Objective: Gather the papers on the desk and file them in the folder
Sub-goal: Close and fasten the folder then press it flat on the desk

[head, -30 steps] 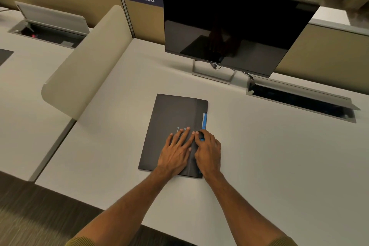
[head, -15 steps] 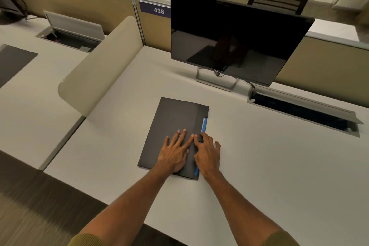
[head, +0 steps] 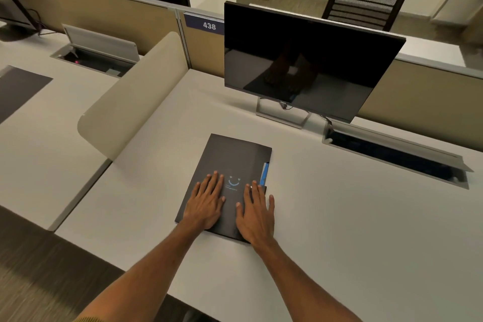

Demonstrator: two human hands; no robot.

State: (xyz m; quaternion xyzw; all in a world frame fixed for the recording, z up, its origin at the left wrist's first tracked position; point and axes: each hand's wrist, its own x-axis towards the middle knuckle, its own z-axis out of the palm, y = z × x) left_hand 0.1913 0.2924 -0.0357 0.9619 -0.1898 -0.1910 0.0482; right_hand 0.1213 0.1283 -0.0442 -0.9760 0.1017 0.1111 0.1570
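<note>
Spread left hand (head: 206, 202) and right hand (head: 257, 214) apart from touching; both flat, open, gripping nothing, atop closed folder (head: 235, 157). Blue paper edge (head: 264, 174) showed beyond right fingertips. Filing looked done.

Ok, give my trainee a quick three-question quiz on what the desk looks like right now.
1. True or false: the folder lies closed on the desk.
2. Where do the left hand and right hand rest? A) flat on the folder, B) on the monitor, C) in the air.
3. What colour is the strip sticking out at the folder's right edge?

Key: 1 true; 2 A; 3 blue.
</note>
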